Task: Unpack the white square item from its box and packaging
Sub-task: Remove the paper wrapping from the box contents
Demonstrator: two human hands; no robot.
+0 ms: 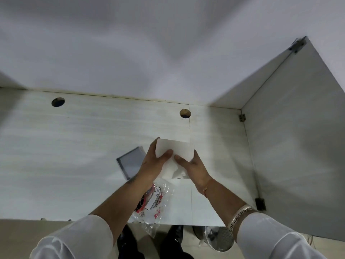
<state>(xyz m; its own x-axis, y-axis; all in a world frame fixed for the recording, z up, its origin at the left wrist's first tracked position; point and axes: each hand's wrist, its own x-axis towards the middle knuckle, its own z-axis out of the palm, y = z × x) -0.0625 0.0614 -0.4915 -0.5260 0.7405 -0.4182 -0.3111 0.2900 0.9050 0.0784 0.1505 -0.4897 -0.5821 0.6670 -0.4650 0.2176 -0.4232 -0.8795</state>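
Observation:
Both hands hold a white square item (182,149) just above the desk, near its middle. My left hand (155,162) grips its left side with the thumb on top. My right hand (192,166) grips its lower right with the thumb on top. A thin white wrapping (172,170) hangs from the item between my hands. Whether this is the item bare or still in its box I cannot tell. A grey flat square piece (130,160) lies on the desk just left of my left hand.
A clear plastic bag with red and black print (155,202) lies at the desk's front edge (56,218) under my left forearm. Two round cable holes (58,102) (185,113) sit near the back wall. A grey side panel (298,146) closes the right. A bin (216,238) stands on the floor.

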